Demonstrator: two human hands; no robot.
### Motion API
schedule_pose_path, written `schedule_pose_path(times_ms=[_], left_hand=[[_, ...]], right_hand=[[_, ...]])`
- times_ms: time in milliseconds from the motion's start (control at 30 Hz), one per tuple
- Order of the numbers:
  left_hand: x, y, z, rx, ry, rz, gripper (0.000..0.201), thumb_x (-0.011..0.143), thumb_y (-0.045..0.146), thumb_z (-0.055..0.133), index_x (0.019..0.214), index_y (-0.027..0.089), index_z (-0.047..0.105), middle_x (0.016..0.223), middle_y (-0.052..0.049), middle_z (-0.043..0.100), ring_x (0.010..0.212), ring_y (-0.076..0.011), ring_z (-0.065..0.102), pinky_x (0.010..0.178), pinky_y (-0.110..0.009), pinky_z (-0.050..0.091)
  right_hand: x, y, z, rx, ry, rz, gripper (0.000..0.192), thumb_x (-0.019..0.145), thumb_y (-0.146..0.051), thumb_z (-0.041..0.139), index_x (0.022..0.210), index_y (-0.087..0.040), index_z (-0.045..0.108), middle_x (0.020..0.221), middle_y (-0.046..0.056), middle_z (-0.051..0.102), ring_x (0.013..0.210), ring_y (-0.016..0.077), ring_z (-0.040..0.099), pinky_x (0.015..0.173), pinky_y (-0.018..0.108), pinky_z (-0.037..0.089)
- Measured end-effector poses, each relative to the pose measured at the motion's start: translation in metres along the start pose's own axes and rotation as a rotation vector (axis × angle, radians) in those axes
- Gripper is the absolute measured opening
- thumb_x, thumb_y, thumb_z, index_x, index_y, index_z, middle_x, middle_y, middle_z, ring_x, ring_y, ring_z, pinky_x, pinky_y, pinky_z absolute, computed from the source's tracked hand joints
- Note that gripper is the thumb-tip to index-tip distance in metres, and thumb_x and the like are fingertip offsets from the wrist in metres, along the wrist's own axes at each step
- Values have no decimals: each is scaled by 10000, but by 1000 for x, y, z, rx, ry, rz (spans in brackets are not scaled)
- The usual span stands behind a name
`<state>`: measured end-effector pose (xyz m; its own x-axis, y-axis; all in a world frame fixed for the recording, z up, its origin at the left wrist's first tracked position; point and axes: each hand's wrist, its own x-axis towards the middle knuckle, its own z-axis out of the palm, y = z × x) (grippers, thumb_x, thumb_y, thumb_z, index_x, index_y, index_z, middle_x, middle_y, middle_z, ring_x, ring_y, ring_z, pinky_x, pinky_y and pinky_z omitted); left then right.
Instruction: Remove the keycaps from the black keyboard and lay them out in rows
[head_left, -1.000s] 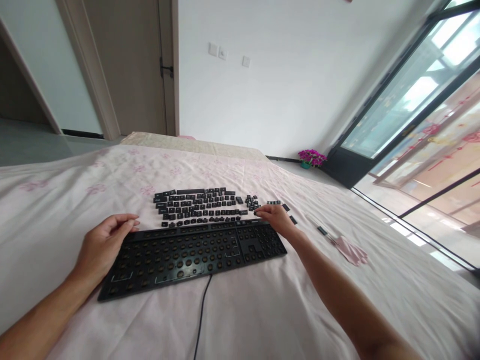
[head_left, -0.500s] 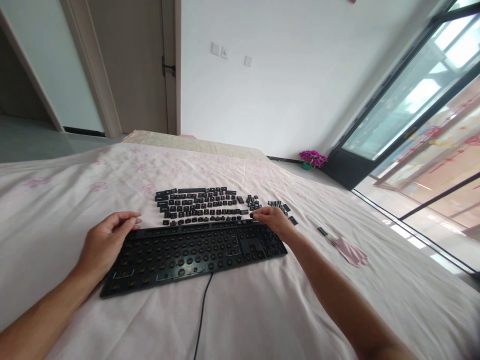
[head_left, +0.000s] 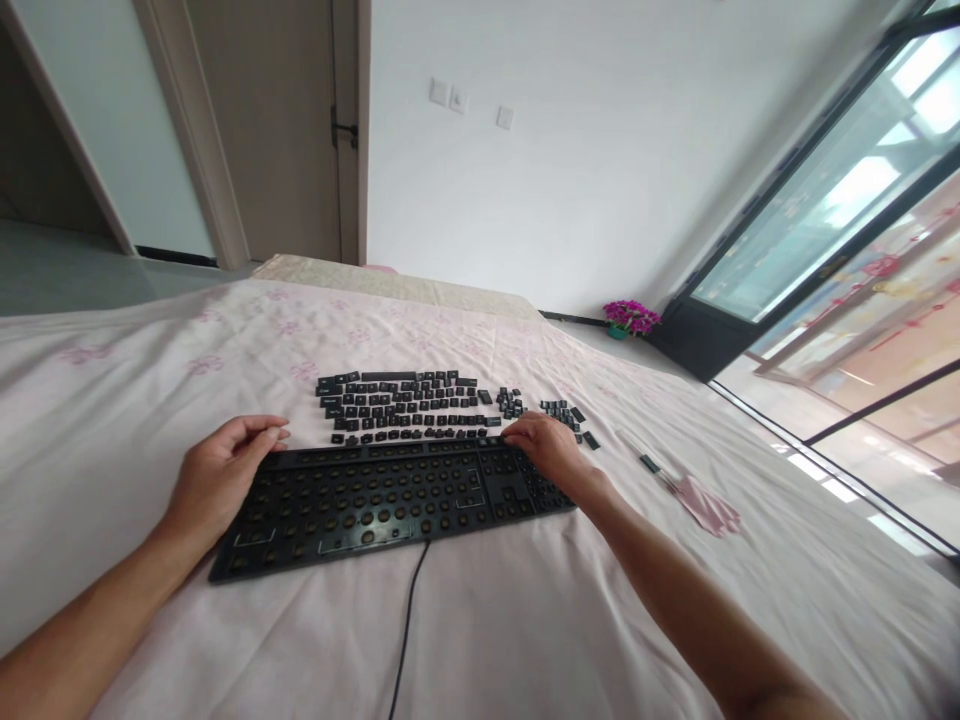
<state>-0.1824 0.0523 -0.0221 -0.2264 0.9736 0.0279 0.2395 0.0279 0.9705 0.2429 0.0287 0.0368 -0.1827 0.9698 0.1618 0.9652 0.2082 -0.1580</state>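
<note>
A black keyboard [head_left: 352, 505] lies on the bed with its keycaps off, its bare key sockets showing. Along its far edge, loose black keycaps [head_left: 405, 405] are laid out in rows. My right hand [head_left: 551, 447] is over the keyboard's upper right part, thumb and fingers pinched on a small dark keycap at the far edge, mostly hidden by the fingertips. Beside the upper left corner is my left hand [head_left: 225, 465], its thumb and fingers drawn together, with nothing visible between them.
Smaller groups of keycaps [head_left: 559, 412] lie to the right. Farther right are a small dark-handled tool [head_left: 649, 463] and a pink glove-like cloth [head_left: 709, 507]. The keyboard cable [head_left: 411, 620] runs toward me over the wrinkled sheet [head_left: 525, 620]. Purple flowers [head_left: 631, 317] stand by the wall.
My right fingertips have come down slightly to the keyboard's far edge, and the dark keycap at them is now more hidden. My left hand stays by the corner. The view has shifted slightly.
</note>
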Motion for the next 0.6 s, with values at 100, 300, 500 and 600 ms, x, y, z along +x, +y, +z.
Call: schedule_pose_path(times_ms=[100, 300, 500, 600], left_hand=[[1, -1, 0, 2, -2, 7, 421, 765, 501, 656, 1065, 208, 676, 900, -34, 728, 854, -188, 671, 704, -226, 490], [1, 0, 0, 9, 3, 16, 435, 758, 515, 659, 1061, 203, 678, 901, -36, 727, 849, -194, 670, 705, -235, 487], [1, -3, -1, 12, -5, 20, 426, 771, 511, 653, 1061, 199, 675, 886, -34, 726, 844, -189, 674, 718, -239, 486], [2, -5, 0, -1, -2, 24, 435, 767, 511, 656, 1066, 196, 676, 878, -37, 730, 830, -196, 680, 706, -245, 491]], right_hand=[[1, -3, -3, -65, -14, -43, 213, 935, -299, 539, 952, -275, 750, 960, 8, 696, 913, 161, 612, 808, 245, 410], [2, -10, -7, -209, -31, -123, 245, 957, -301, 516, 924, -251, 754, 885, 30, 681, 875, 176, 582, 803, 274, 379], [2, -16, -7, -311, -46, -183, 291, 975, -275, 477, 888, -223, 750, 862, 53, 666, 849, 184, 558, 792, 297, 357], [3, -16, -6, -315, -50, -190, 299, 979, -273, 469, 888, -216, 748, 863, 58, 665, 854, 187, 555, 796, 299, 356]])
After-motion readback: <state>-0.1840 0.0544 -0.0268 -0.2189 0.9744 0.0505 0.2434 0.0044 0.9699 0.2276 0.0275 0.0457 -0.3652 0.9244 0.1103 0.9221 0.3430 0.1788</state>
